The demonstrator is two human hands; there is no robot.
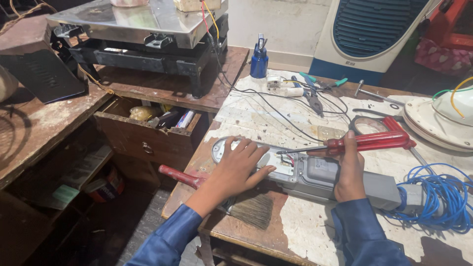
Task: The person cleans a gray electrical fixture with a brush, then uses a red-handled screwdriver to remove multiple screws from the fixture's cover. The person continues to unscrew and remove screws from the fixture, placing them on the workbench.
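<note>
Now the left hand point(235, 167) is pressing open-palmed on the grey housing point(315, 177), steadying it. The right hand point(349, 167) is gripping the red screwdriver point(362, 143); keeping its tip squarely seated is probably helping most.

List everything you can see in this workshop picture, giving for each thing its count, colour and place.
Grey oblong device casing: one, grey, bench centre, opened.
Red-handled screwdriver: one, red, tip at the casing.
Red-handled bristle brush: one, brown bristles, bench front edge.
Blue wire coil: one, blue, bench right.
Blue bottle: one, blue, bench rear.
Pliers: one, dark, bench rear.
Open wooden drawer: one, brown, left.
Steel-topped scale: one, silver, upper left.
Left hand: one, flat on the casing.
Right hand: one, gripping the screwdriver.
</note>
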